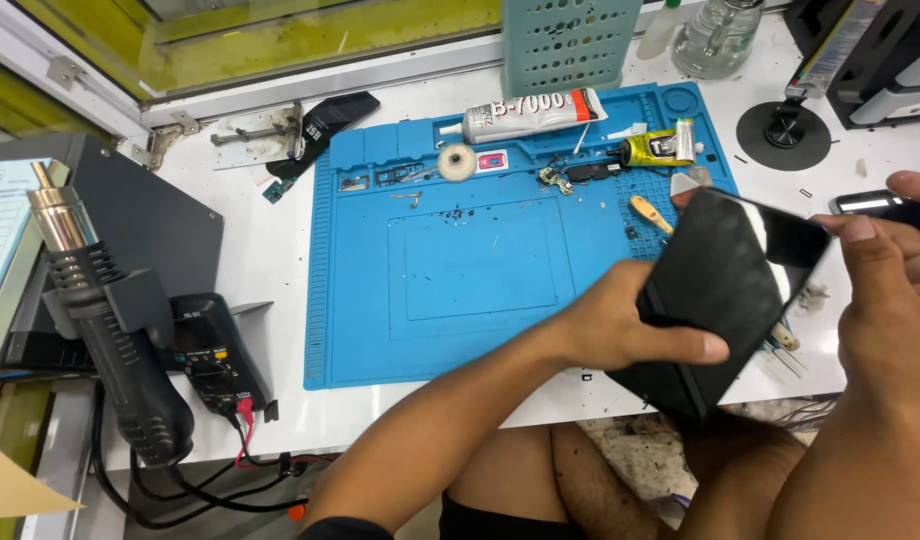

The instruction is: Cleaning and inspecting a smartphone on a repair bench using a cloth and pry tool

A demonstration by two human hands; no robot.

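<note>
Though tilted, black phone (725,290) (screen up) — between gripping left hand (620,325), right hand (885,280).

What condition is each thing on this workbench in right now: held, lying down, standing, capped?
Black phone: held tilted above the table edge by both hands.
Left hand: gripping the phone's lower edge.
Right hand: fingers at its upper right corner.
White glue tube: lying on the blue mat, capped.
Yellow tube: lying down.
Hot-air gun: resting in its stand.
Multimeter: leads plugged in.
</note>
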